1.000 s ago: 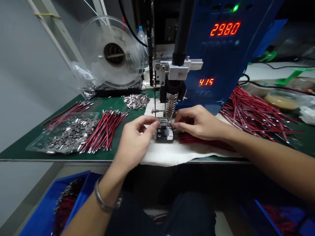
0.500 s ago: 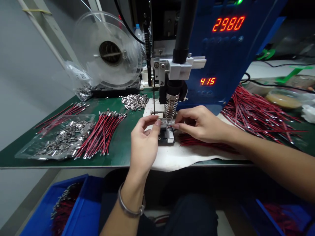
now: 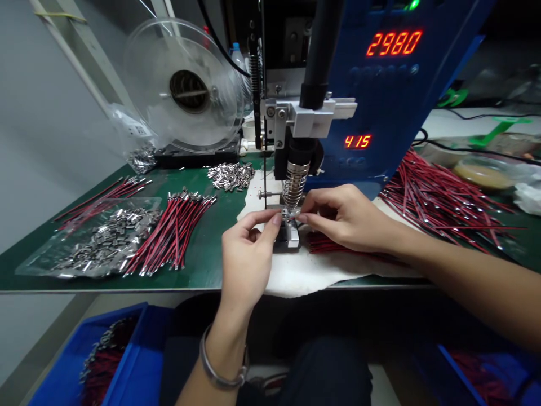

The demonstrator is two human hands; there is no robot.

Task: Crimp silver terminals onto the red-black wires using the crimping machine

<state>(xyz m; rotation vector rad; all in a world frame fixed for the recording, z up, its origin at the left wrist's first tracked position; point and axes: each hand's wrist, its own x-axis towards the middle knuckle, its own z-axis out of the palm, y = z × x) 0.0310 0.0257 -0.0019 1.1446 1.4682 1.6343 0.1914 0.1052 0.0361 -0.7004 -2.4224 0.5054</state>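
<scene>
My left hand [image 3: 249, 254] has thumb and forefinger closed together at the left of a small metal fixture [image 3: 292, 234]. What sits between those fingertips is too small to make out. From the right, my right hand [image 3: 346, 217] pinches a thin wire at the fixture's top, its length mostly hidden by the fingers. Directly above the fingertips is the spring-wrapped tip [image 3: 295, 183] of a soldering machine [image 3: 315, 121]. Red and black wires [image 3: 333, 243] lie beneath my right hand on a white cloth [image 3: 291, 276].
To the left lie a bundle of wires with metal ends [image 3: 173, 231], a clear bag of metal connectors [image 3: 110, 242] and a pile of connectors [image 3: 230, 176]. A large wire heap [image 3: 443, 197] is at right. The blue control box [image 3: 380, 96] stands behind; a blue bin [image 3: 139, 349] is below.
The soldering tip sits slightly lower over the fixture. My left fingertips have shifted a little down and to the right; my right hand stays nearly in place.
</scene>
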